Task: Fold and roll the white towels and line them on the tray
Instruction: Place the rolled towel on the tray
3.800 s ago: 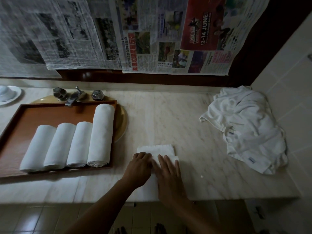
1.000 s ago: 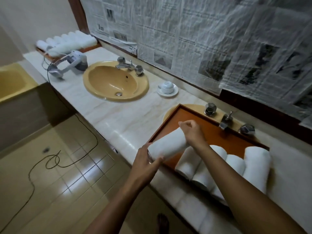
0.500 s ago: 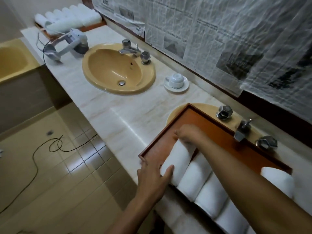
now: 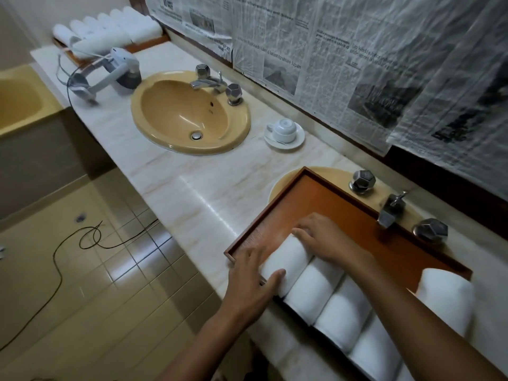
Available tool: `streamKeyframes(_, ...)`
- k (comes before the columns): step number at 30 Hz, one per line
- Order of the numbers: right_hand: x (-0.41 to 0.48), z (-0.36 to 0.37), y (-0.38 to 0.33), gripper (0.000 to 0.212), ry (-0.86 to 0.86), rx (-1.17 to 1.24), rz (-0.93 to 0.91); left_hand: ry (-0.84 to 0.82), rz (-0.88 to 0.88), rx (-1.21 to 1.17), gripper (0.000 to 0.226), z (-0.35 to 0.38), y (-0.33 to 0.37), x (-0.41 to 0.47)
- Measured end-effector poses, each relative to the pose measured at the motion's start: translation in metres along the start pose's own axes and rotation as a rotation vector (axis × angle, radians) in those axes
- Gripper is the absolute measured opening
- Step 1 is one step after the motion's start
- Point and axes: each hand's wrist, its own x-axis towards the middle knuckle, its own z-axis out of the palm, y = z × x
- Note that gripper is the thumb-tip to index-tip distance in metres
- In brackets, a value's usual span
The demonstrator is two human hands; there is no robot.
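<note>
Head view: we see the tray (image 4: 330, 204) laid across a second basin (image 4: 286, 180) at the right of the tabletop (image 4: 192, 188), just in front of a tap (image 4: 390, 210).

The roll (image 4: 286, 259) lies at the left end of the row in the tray. It touches the next of three more rolls (image 4: 316, 292), which lie side by side to its right. A thicker towel (image 4: 445, 298) lies at the right end, partly hidden by the right forearm.

- The left hand (image 4: 253, 281) is spread apart. Its straight fingers lie along the left side of the roll and its thumb presses on the near end.
- The right hand (image 4: 321, 237) rests on the far end of the roll, with its fingers curled over that end.

Further left on the tabletop we see:

- an upturned cup (image 4: 284, 129) on a saucer (image 4: 298, 138);
- an open sink (image 4: 170, 114);
- a dryer (image 4: 121, 70) lying on its side;
- a far tray (image 4: 148, 45) at the far end, stacked with white towels (image 4: 104, 31).

Newspaper (image 4: 330, 64) covers the wall behind. A dark cord (image 4: 90, 237) lies looped on the tiled floor.
</note>
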Motion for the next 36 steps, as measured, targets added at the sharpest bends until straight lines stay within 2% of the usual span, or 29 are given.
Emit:
streamKeyframes(3, -0.004, 0.010, 0.009, 0.032, 0.090, 0.037, 0.020, 0.013, 0.036, 0.053, 0.053, 0.002, -0.005, -0.011)
streamKeyframes(7, -0.008, 0.023, 0.008, 0.033, 0.146, 0.034, 0.067, 0.024, 0.012, 0.008, 0.047, 0.002, -0.004, -0.008)
streamKeyframes(13, -0.032, 0.022, -0.007, 0.039, 0.220, -0.061, 0.115, -0.115, 0.039, 0.047, 0.062, -0.017, -0.004, -0.015)
streamKeyframes(15, -0.047, 0.023, -0.012, 0.041, 0.248, -0.122, 0.134, -0.122, 0.059, 0.062, 0.061, -0.024, -0.005, -0.023)
streamKeyframes(19, -0.100, 0.041, -0.025, 0.039, 0.338, -0.108, 0.199, -0.118, 0.110, 0.079, 0.052, -0.039, -0.013, -0.051)
streamKeyframes(25, -0.201, 0.092, -0.030, 0.030, 0.514, 0.091, 0.288, -0.137, 0.177, 0.062, 0.034, -0.044, -0.013, -0.099)
streamKeyframes(30, -0.288, 0.132, -0.022, 0.017, 0.718, 0.207, 0.355, -0.179, 0.242, 0.016, 0.030, -0.023, 0.006, -0.132)
streamKeyframes(36, -0.399, 0.160, 0.008, 0.023, 0.861, 0.244, 0.490, -0.302, 0.358, 0.028, 0.023, 0.031, 0.049, -0.168)
